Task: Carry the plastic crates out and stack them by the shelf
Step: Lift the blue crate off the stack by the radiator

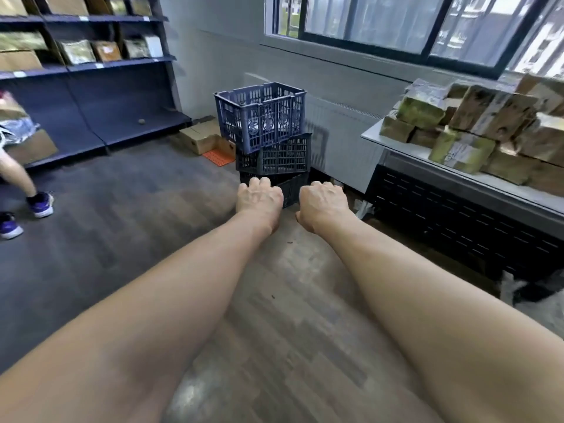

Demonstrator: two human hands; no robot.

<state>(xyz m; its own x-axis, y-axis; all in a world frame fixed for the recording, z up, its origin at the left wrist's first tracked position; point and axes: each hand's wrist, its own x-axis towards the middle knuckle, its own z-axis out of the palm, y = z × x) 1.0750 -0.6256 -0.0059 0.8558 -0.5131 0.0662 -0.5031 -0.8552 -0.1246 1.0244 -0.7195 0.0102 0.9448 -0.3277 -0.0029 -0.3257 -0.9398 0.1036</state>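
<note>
A stack of three plastic crates stands on the floor against the wall under the window. A blue crate (261,116) sits askew on top. Under it is a black crate (274,157), and another black crate (290,186) is at the bottom, partly hidden by my hands. Both my arms reach forward toward the stack. My left hand (259,198) and my right hand (323,206) hang palm down with the fingers curled in, holding nothing. They look nearer to me than the crates and do not touch them. The dark blue shelf (91,65) stands to the left of the stack.
A cardboard box (200,137) and an orange mat (219,157) lie between shelf and crates. A table (406,151) piled with wrapped parcels (476,126) stands at right over a black radiator cover. Another person's legs and purple shoes (41,204) are at far left.
</note>
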